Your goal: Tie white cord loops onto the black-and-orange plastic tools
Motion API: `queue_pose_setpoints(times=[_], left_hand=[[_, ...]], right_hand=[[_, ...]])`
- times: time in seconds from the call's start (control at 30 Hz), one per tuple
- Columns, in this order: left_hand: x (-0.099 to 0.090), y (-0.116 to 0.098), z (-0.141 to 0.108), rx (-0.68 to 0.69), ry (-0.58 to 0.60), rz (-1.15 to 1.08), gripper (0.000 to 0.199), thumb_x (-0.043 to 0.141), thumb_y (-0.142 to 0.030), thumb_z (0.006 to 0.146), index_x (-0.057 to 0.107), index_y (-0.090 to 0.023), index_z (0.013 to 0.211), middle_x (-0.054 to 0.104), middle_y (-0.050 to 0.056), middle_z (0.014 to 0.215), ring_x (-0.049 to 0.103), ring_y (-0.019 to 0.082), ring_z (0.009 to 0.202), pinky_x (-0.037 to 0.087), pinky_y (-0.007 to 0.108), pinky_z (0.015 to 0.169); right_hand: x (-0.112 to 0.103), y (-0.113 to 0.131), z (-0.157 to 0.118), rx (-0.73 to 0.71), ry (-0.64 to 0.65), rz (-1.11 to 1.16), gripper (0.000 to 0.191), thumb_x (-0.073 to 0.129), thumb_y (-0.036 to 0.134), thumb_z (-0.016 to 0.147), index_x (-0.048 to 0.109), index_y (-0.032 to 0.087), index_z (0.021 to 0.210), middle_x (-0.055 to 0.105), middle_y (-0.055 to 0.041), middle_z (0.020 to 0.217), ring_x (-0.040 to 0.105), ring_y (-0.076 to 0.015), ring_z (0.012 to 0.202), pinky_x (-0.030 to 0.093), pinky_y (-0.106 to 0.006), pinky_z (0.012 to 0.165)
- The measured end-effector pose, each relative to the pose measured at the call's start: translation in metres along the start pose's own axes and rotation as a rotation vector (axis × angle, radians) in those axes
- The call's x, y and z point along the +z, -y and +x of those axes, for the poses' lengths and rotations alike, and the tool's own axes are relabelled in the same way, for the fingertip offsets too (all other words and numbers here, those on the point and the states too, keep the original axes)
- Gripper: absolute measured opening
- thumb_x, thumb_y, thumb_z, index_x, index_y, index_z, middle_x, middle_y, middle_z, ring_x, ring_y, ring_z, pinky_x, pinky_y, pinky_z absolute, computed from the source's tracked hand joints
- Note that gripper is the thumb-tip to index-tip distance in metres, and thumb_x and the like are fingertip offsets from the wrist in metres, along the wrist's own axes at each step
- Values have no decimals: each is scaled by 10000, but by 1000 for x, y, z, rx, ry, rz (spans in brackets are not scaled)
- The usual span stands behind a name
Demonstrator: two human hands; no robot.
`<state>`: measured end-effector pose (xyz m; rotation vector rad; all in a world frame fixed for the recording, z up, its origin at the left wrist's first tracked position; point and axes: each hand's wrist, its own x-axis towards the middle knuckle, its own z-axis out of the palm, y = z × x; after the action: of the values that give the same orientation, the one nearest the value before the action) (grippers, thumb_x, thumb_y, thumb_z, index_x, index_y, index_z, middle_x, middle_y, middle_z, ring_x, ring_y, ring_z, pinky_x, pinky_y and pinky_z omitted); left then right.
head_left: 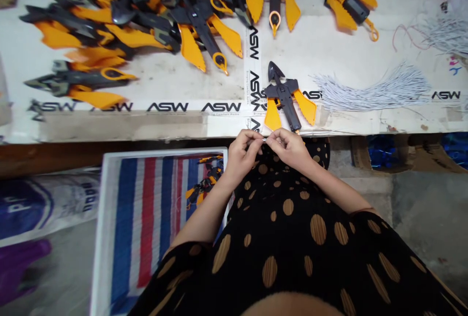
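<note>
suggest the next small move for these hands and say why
Perhaps bring the small pale piece to the near end of the nearest toy: the left hand and right hand pinch the piece between them, and that toy's near end lies close by the right hand.

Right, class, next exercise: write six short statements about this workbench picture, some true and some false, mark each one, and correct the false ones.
1. The left hand and right hand pinch a small pale item. True.
2. A bundle of white strands lies right of the nearest toy on the table. True.
3. The nearest toy is entirely blue. False: it is black and orange.
4. Black-and-orange pieces lie inside the crate with the striped lining. True.
5. That crate stands on the person's right. False: it is on the left.
6. Both hands wear gloves. False: they are bare.
</note>
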<state>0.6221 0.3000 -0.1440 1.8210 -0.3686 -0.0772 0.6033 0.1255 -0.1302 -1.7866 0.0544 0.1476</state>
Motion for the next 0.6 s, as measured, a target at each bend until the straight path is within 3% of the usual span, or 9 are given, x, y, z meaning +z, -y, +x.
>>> queue_pose_setpoints(times=[0.1,0.2,0.27,0.4,0.6], left_hand=[[-3,2,1,17,22,37,96,536,-301,1010,574,-212,1005,638,-23,799,620,108,613,503,239,625],[-8,2,7,238,89,274,113,523,-277,1017,589,-210,1080,701,60,1060,690,166,871,532,299,770],[-11,3,12,410,139,467,113,515,-261,1023,594,-208,1082,715,81,1094,684,203,986,513,331,819],[-17,3,20,575,213,697,145,442,-219,1040,574,-201,985,724,75,947,669,209,859,463,348,744],[-32,-1,20,560,333,767,180,418,-226,1041,563,-203,938,707,60,879,641,209,780,434,361,754]], right_hand=[[0,-2,-1,26,-5,32,263,609,455,881,612,193,855,578,42,697,465,-89,577,363,-231,558],[0,-3,-1,39,11,59,271,603,463,878,612,193,868,586,36,717,488,-95,602,385,-234,581],[-1,-3,-1,33,25,61,279,595,471,883,608,193,873,586,34,727,500,-98,620,396,-235,596],[-5,0,-3,-19,25,3,245,572,429,905,599,191,855,590,33,721,493,-93,597,381,-231,579],[-8,0,-13,-191,-38,-214,192,564,341,960,633,187,867,620,29,696,519,-94,584,404,-230,611]])
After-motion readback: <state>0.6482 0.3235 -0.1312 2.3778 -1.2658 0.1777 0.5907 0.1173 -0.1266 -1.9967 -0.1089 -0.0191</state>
